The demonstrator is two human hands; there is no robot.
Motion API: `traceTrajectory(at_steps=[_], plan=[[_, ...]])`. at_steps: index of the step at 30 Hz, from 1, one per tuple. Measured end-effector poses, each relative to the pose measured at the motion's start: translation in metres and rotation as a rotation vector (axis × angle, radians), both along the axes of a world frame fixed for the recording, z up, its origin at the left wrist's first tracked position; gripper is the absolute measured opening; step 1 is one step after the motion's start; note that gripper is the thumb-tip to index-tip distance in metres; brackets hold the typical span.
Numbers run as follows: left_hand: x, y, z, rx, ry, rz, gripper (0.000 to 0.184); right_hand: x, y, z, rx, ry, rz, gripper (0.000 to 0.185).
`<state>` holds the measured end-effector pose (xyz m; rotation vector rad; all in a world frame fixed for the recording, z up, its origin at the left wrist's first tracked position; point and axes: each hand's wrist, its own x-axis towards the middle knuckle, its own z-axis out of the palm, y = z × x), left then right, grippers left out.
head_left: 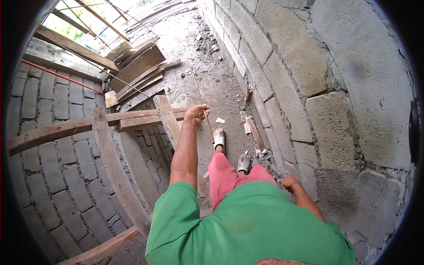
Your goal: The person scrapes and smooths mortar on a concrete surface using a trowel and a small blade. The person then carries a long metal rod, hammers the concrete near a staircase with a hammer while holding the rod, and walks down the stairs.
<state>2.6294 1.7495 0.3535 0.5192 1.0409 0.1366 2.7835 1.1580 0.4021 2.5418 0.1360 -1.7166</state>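
Observation:
My left hand is stretched forward beside the wooden rail, its fingers closed around a thin, rusty steel rod. The rod slants from above the dirt floor down toward my left shoe. Low at my right side, my right hand is curled closed close to the block wall; what its fingers hold, if anything, is hidden. Near my left forearm, an upright wooden post crosses the rail.
Boards lean in a stack at the far left. Rubble litters the floor ahead. Along the right wall lies a piece of wood. Timber framing stands on my left over a recess, with a red pipe beyond.

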Motion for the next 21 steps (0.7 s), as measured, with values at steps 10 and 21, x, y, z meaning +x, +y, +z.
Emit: traceTrajectory(at_steps=[10, 21], plan=[[-0.042, 0.024, -0.03, 0.025, 0.006, -0.223, 0.014, 0.016, 0.027, -0.027, -0.08, 0.066, 0.002, 0.042], [-0.071, 0.053, 0.027, 0.123, 0.18, -0.147, 0.022, 0.052, 0.163, -0.003, -0.039, 0.074, 0.101, 0.047]])
